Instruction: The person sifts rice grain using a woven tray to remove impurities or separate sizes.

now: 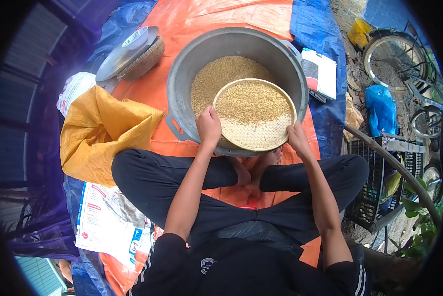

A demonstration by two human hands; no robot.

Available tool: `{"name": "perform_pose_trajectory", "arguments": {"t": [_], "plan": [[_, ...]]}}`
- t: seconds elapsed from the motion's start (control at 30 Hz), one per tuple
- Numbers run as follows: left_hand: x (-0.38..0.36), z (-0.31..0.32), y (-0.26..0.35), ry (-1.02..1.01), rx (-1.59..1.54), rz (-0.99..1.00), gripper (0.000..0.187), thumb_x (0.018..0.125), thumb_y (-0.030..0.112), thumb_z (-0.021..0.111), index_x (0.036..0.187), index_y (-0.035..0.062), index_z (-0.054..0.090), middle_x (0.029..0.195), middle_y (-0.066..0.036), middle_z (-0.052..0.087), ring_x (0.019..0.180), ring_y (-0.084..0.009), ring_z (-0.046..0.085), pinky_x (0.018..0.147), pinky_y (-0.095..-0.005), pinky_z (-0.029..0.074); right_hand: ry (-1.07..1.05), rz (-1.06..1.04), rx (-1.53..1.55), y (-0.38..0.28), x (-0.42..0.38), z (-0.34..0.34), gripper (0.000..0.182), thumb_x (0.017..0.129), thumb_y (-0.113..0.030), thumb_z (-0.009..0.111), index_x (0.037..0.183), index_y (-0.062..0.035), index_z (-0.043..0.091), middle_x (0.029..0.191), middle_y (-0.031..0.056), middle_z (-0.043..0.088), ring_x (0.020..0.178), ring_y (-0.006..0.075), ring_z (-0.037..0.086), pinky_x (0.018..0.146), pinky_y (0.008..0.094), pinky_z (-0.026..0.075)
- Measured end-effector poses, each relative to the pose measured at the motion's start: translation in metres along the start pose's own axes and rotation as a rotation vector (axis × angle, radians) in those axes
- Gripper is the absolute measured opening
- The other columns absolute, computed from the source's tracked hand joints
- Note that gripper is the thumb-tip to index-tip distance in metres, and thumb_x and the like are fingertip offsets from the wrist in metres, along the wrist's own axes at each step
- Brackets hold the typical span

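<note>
A round woven winnowing basket [255, 135] is held over the near side of a large grey metal basin [180, 93]. Grain [253, 102] covers the far part of the basket, while its woven bottom shows bare on the near side. More loose grain [226, 69] lies in the basin. My left hand [209, 127] is closed on the basket's left rim. On the right rim, my right hand [298, 139] grips with its fingers wrapped round the edge.
An orange sack [98, 133] and a printed white sack [108, 217] lie at left. Stacked lids and a basket [142, 56] sit at far left on the orange tarp [182, 15]. At right are a white package [320, 74], black crate [367, 172] and bicycle wheel [394, 61].
</note>
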State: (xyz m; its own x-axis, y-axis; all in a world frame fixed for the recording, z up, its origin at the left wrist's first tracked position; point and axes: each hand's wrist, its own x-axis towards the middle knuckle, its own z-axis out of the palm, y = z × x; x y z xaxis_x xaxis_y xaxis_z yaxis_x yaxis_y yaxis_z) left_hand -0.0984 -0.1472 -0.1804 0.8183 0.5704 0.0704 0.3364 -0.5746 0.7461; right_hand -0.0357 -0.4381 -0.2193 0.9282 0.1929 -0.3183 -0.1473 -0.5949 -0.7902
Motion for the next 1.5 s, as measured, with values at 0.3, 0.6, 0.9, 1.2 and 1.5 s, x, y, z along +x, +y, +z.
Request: {"name": "perform_pose_trajectory", "arguments": {"t": [0.3,0.6,0.9,1.2,1.5], "plan": [[-0.002,0.006,0.009,0.236,-0.167,0.177,0.029,0.097,0.015,0.042,0.107,-0.0038,0.060,0.088,-0.026,0.063,0.084,-0.0437,0.061,0.071,-0.0474,0.046,0.120,-0.284,0.054,-0.022,-0.011,-0.006,0.024,0.095,-0.013,0.043,0.111,0.0028,0.038,0.097,0.0256,0.058,0.092,0.0361,0.059,0.079,0.0409,0.046],[-0.005,0.016,0.002,-0.035,-0.268,-0.010,0.033,0.097,0.022,0.039,0.090,-0.0037,0.059,0.076,-0.027,0.061,0.075,-0.0440,0.060,0.069,-0.0502,0.043,0.144,-0.216,0.074,0.000,0.007,-0.006,0.023,0.094,-0.018,0.043,0.098,0.0054,0.046,0.080,0.0190,0.052,0.075,0.0284,0.053,0.068,0.0408,0.043],[0.000,0.014,-0.007,-0.027,-0.072,-0.090,0.038,0.096,0.024,0.038,0.081,-0.0039,0.059,0.079,-0.027,0.062,0.081,-0.0463,0.059,0.073,-0.0516,0.043,0.064,-0.161,0.131,0.000,0.009,-0.007,0.029,0.097,-0.021,0.041,0.097,0.0069,0.047,0.086,0.0199,0.055,0.085,0.0256,0.055,0.076,0.0394,0.043],[-0.002,-0.010,0.019,0.153,-0.241,0.099,0.031,0.097,0.020,0.039,0.086,-0.0048,0.055,0.077,-0.027,0.058,0.078,-0.0473,0.056,0.066,-0.0519,0.041,-0.029,-0.142,0.192,-0.043,-0.017,-0.015,0.019,0.097,-0.015,0.041,0.100,0.0031,0.037,0.077,0.0150,0.054,0.067,0.0213,0.059,0.056,0.0351,0.047],[0.007,0.018,-0.015,0.081,-0.088,0.073,0.036,0.098,0.023,0.039,0.078,-0.0048,0.051,0.070,-0.027,0.054,0.070,-0.0451,0.055,0.061,-0.0474,0.039,0.026,-0.113,-0.038,-0.005,0.011,-0.007,0.020,0.094,-0.013,0.041,0.097,0.0073,0.040,0.084,0.0299,0.056,0.082,0.0441,0.059,0.072,0.0474,0.045]]}}
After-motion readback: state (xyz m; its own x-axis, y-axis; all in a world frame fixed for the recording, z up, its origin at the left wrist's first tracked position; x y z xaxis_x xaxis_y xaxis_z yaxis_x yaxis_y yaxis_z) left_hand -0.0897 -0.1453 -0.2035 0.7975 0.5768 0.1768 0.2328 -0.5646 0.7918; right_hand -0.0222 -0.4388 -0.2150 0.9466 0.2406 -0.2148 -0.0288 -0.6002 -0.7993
